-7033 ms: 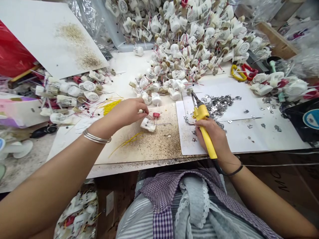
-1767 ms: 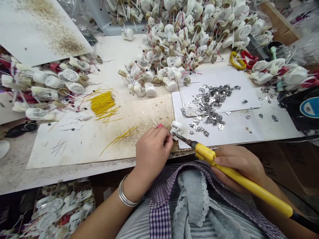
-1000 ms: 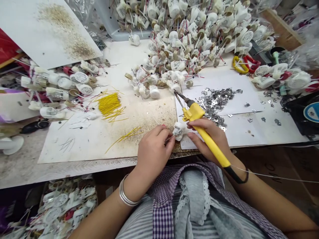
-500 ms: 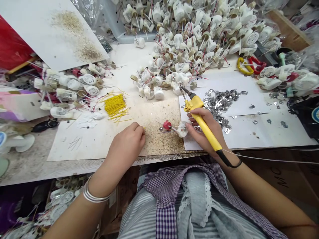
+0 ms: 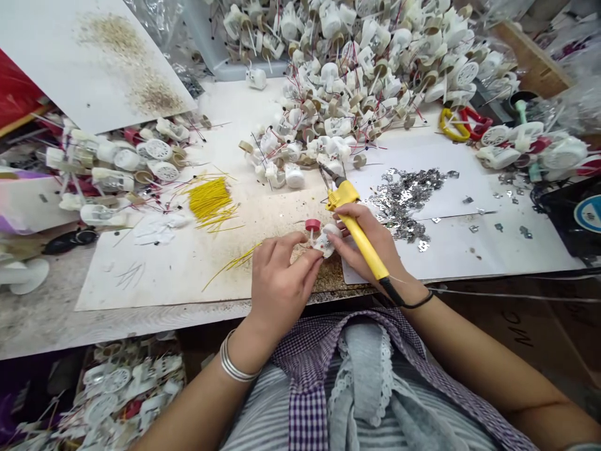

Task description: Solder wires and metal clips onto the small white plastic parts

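My left hand (image 5: 284, 275) is closed, with a few thin yellow wires (image 5: 233, 262) sticking out from it to the left. Its thumb and fingertips touch a small white plastic part (image 5: 325, 241) that has a red disc (image 5: 312, 224) on a short stem. Fingers of my right hand (image 5: 370, 241) grip that same part from the other side. Lying across the right hand and held in it is a yellow soldering iron (image 5: 360, 237), its dark tip pointing up and left. The ends of the wires at the left fingertips are hidden.
A bundle of yellow wires (image 5: 209, 200) lies at left on the white board. Small metal plates (image 5: 406, 197) are heaped at right. Behind is a large pile of white plastic parts (image 5: 338, 81). Yellow-handled and red-handled pliers (image 5: 454, 125) lie at the back right.
My left hand has moved right, bringing yellow wires to the white part. The red disc now stands more upright. My right hand with the soldering iron has shifted slightly left.
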Tool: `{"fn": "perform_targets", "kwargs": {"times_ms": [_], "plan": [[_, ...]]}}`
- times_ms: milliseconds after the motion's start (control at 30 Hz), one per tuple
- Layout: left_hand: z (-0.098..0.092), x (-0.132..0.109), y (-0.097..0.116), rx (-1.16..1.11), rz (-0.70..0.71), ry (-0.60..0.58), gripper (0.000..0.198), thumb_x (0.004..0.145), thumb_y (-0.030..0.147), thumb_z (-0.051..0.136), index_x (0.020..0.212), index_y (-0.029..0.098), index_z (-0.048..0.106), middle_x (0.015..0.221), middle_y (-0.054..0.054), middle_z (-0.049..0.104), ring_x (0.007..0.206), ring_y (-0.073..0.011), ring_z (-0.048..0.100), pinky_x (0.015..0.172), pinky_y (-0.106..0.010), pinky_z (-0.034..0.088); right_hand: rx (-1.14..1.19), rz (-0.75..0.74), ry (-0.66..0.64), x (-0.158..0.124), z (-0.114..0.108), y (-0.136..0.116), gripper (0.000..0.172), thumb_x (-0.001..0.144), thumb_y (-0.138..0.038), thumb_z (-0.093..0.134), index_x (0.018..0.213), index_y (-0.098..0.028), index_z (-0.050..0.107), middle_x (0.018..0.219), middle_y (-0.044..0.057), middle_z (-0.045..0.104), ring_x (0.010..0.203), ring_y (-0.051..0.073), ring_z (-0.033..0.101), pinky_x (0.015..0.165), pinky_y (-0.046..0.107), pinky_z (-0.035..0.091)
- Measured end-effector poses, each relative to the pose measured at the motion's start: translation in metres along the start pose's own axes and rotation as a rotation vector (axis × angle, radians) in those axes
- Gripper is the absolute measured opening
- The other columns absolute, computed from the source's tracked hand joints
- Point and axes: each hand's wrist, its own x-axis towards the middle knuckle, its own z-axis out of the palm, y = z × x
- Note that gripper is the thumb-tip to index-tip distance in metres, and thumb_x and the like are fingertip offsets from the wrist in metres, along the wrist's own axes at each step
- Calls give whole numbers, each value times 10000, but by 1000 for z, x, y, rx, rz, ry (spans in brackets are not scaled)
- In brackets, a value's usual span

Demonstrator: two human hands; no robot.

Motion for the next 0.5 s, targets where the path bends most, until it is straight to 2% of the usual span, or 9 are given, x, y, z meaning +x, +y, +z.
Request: {"fn": "perform_targets", "kwargs": {"times_ms": [100,200,300,433,500], "plan": [[2,7,4,108,-109,-70,38,840,248,666,844,239,702,1224,-79,617,1094,-300,470,868,-479,398,-71,-90,-7,-5,0,-4,391,832,-201,667,1173,-300,504,1080,20,656,944,191,669,855,355,567],[1,12,6,63,-218,-202,67,856,265,634,827,234,686,1276,-73,582,1138,-307,438,882,-483,380,-66,-175,59,-16,-4,-10,372,856,-148,625,1174,-298,502,1074,28,663,1001,189,662,880,345,559],[0,14,7,26,-267,-295,100,874,278,602,838,234,684,1291,-69,570,1150,-306,427,892,-481,370,-35,-255,35,-29,-5,-12,403,865,-110,595,1190,-325,494,1069,16,667,984,182,672,831,327,572],[-1,15,6,-11,-292,-330,111,872,283,600,846,224,690,1274,-76,581,1140,-305,429,894,-471,366,-54,-271,-66,-40,-2,-8,429,871,-102,575,1212,-349,492,1044,1,664,897,170,687,744,293,579],[-1,14,6,-22,-297,-329,122,880,287,593,862,228,698,1252,-76,590,1130,-296,436,891,-463,365,-59,-263,-62,-41,-1,-7,423,870,-102,577,1207,-343,494,1035,3,664,896,170,688,737,288,581]]}}
